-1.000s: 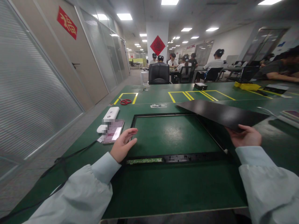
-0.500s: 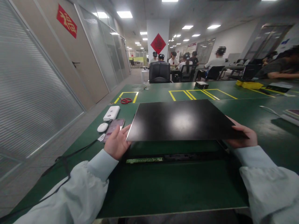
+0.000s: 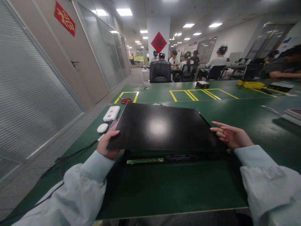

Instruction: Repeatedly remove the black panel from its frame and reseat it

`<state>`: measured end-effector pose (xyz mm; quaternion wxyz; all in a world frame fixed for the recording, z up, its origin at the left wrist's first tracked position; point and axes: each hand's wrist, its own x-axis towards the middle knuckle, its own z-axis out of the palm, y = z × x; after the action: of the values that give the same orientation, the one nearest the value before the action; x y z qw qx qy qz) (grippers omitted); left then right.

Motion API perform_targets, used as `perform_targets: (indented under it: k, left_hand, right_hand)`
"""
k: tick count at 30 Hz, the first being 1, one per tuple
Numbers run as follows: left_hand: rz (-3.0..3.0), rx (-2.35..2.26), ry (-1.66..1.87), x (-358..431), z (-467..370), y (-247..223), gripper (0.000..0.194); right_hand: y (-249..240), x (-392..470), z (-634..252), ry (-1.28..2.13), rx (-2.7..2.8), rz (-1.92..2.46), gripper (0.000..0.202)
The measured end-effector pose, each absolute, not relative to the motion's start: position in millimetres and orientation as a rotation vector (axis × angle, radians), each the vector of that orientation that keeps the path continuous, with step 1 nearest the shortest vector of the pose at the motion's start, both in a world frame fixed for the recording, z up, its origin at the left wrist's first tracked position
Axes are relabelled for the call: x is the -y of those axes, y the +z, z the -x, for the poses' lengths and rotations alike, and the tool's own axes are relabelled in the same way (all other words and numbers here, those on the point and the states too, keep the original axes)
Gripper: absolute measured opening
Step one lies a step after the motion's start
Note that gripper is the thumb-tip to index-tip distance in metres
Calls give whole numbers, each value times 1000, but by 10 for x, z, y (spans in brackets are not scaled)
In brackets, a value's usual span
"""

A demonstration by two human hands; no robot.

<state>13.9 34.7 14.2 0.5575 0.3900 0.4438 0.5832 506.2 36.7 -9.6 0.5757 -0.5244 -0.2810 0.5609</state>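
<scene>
Clamping the near left corner of a thin, black, rectangular panel with a half-glossy surface (image 3: pixel 160 135) in the bare left hand (image 3: pixel 107 147), holding the thumb on top and, apparently, the fingers underneath. Holding the bare right hand (image 3: pixel 235 137) just beside the right edge, stretching out the index finger, curling the others partly, and not closing on anything; not showing clearly any contact with the panel.

Probably positioning the panel over a black, rectangular, open frame (image 3: pixel 188 158) on the smooth, dark green table (image 3: pixel 176 188). Calling next, in careful judgement, for firm support on the right side too, for levelling, and for comparing all 4 edges with the frame before releasing any corner.

Looking dark, flat and smooth; reflecting 1 pale, blurred light spot near the middle and catching a thin bright line along the left edge. Seemingly tilting a little, higher at left than at right. Covering most of the frame, but leaving visible the near bar with a narrow, green circuit board (image 3: pixel 145 161). Hiding any resting contact below.
</scene>
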Motion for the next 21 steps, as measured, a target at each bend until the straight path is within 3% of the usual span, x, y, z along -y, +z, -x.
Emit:
perform_targets:
  k: [21]
  left_hand:
    - [-896, -979, 1282, -398, -204, -126, 60]
  right_hand:
    - [-231, -369, -5166, 1042, 838, 1512, 27]
